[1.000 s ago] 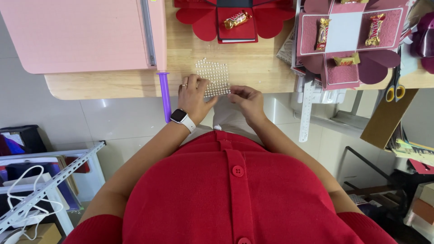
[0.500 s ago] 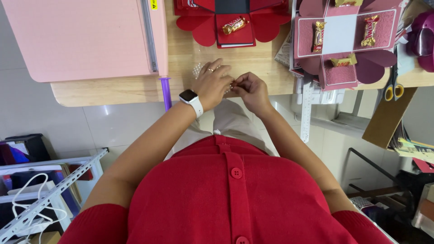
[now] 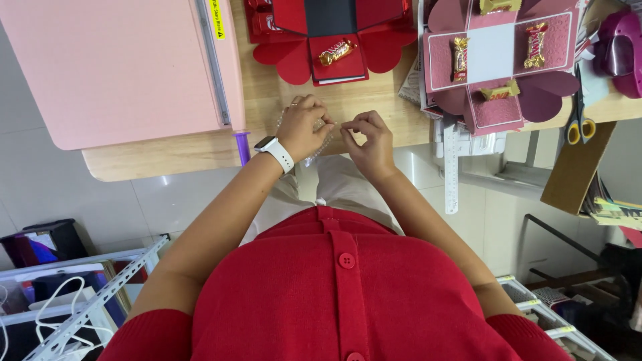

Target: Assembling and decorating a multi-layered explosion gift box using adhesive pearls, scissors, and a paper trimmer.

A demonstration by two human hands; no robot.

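- Far left of the hands: pink paper trimmer (image 3: 114,67) flat on the wooden table (image 3: 167,157), pushed aside, likely to keep the edge free for handwork.
- Left hand (image 3: 304,127), white watch at the wrist: fingers curled nearly closed, pinching a sheet of small pearl beads (image 3: 314,150) that hangs partly beneath the palm at the table edge.
- Right hand (image 3: 366,140), just beside the left: thumb and forefinger pinched tight; whether it grips a bead, I cannot tell.
- Beyond the hands: red unfolded box (image 3: 334,40) with a wrapped candy.
- Far right: pink unfolded box (image 3: 498,63), ruler (image 3: 451,167), scissors (image 3: 575,120).
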